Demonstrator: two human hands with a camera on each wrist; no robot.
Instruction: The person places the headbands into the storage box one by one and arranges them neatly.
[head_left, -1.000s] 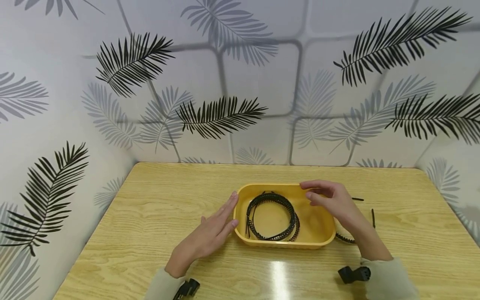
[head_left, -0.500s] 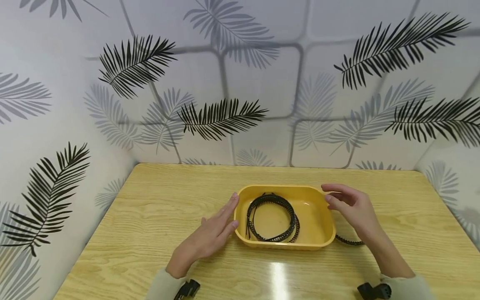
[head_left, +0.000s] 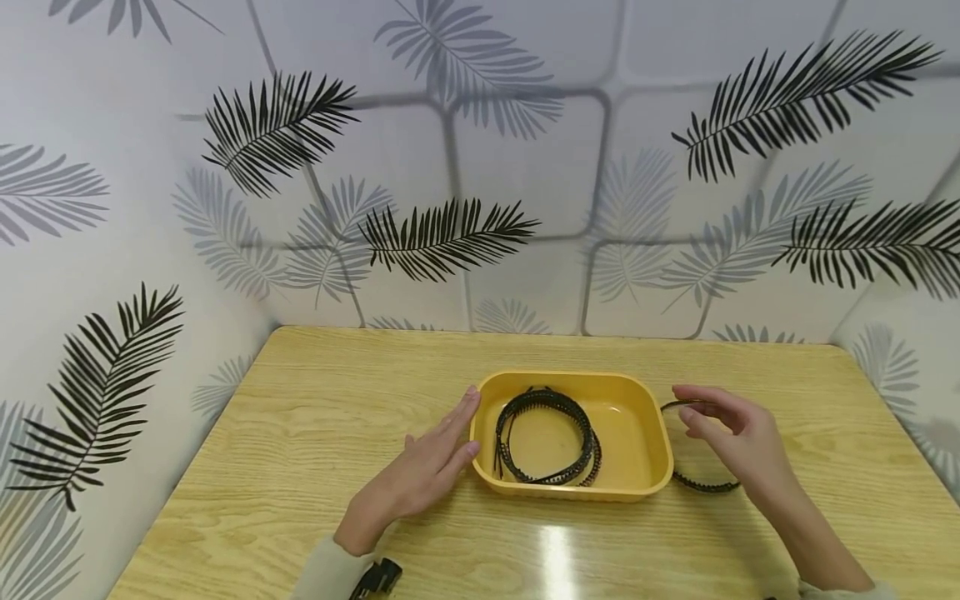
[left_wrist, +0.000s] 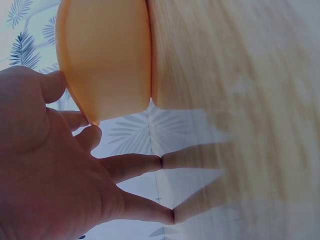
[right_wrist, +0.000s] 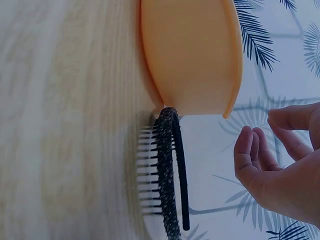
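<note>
A yellow rectangular box (head_left: 628,437) with rounded corners holds several black toothed headbands (head_left: 587,425), stacked at its left side. With fingers extended, my left hand (head_left: 412,482) touches the box's left rim. The left wrist view shows two of that hand's fingers (left_wrist: 135,167) reaching down to the tabletop. Right of the box, a black headband (head_left: 705,486) with teeth lies on the table; the right wrist view shows a headband (right_wrist: 166,160) beside the box wall. Above it hovers my right hand (head_left: 742,442), its fingers loosely bent and apart from the headband, holding nothing.
The light wood-grain table (head_left: 315,400) meets a wall (head_left: 525,283) printed with palm leaves at its back edge. A black wrist device (head_left: 378,575) sits by the left sleeve (head_left: 330,571).
My right hand has moved from over the box's right part to the right, above the headband on the table. The left hand has stayed at the box's left rim.
</note>
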